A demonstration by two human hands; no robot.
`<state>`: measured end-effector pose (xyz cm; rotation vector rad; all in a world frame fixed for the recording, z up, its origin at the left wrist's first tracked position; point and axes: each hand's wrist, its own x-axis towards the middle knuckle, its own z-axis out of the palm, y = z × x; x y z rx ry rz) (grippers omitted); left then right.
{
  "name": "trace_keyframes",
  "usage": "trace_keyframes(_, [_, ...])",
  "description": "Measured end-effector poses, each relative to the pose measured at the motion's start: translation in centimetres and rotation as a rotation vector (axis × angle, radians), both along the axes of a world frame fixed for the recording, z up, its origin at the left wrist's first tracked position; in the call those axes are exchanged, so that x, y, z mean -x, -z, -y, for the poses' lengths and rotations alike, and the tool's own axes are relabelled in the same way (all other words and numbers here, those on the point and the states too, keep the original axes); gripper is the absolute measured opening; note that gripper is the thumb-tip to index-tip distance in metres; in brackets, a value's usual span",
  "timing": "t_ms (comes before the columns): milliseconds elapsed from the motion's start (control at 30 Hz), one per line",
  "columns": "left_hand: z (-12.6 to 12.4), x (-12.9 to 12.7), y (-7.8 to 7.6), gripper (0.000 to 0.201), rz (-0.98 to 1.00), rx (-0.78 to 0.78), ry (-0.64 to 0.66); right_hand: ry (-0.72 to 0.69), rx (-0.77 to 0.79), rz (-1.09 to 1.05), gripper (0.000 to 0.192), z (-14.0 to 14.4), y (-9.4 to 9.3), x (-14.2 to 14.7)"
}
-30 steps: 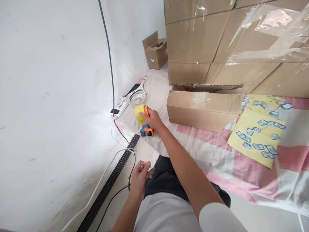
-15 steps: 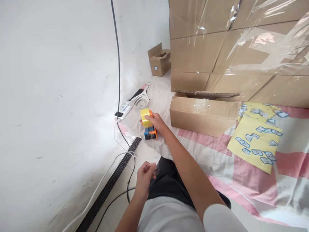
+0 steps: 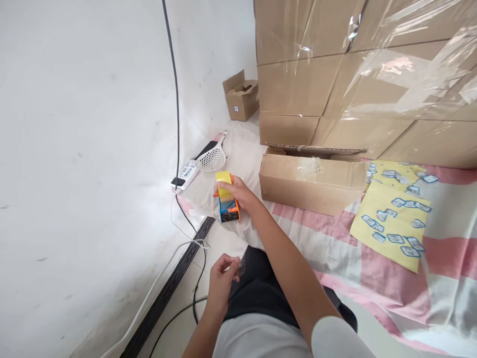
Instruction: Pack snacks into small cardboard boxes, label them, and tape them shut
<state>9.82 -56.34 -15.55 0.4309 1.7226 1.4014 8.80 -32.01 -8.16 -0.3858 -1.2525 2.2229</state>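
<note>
Pink-striped cloth [image 3: 328, 233] bears yellow sheets [image 3: 393, 219] of blue-edged labels, writing unreadable.

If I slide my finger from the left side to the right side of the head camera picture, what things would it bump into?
Power strip → white slotted scoop → tape dispenser held in the right hand → long cardboard box → yellow sticker sheets.

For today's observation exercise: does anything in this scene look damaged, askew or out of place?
Yes. Clear wrap hangs loose and wrinkled off the stacked cartons. A white slotted scoop lies among packing supplies beside the power strip, an odd item here.
</note>
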Motion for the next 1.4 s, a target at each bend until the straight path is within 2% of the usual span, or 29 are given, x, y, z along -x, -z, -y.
trace_keyframes(200, [1.1, 0.6, -0.1, 0.042, -0.087, -0.003, -0.078, 0.101, -0.061, 0.046, 0.034, 0.3, 0.1, 0.8])
trace_keyframes(300, [1.0, 0.6, 0.5, 0.040, -0.094, -0.025, -0.086, 0.114, -0.063, 0.051, 0.034, 0.4, 0.0, 0.7])
trace_keyframes(433, [-0.6, 0.7, 2.6, 0.040, -0.149, -0.098, -0.114, 0.122, -0.086, 0.067, 0.033, 0.5, 0.2, 0.5])
trace_keyframes(633, [-5.0, 2.3, 6.6, 0.043, -0.186, -0.189, -0.154, 0.170, -0.094, 0.044, 0.032, 0.9, 0.1, 0.8])
trace_keyframes(767, [-7.6, 3.5, 8.2, 0.045, -0.188, -0.238, -0.141, 0.182, -0.098, 0.044, 0.030, 1.1, -0.1, 1.1])
trace_keyframes(867, [-8.6, 4.4, 9.1, 0.047, -0.196, -0.258, -0.130, 0.186, -0.087, 0.053, 0.027, 1.1, -0.1, 1.1])
trace_keyframes(1167, [-8.6, 5.2, 9.9, 0.051, -0.180, -0.290, -0.084, 0.189, -0.080, 0.075, 0.026, 1.1, 0.3, 1.6])
trace_keyframes(1400, [-8.4, 4.1, 9.6, 0.025, -0.162, -0.223, -0.094, 0.181, -0.103, 0.105, 0.023, 1.1, -0.2, 1.5])
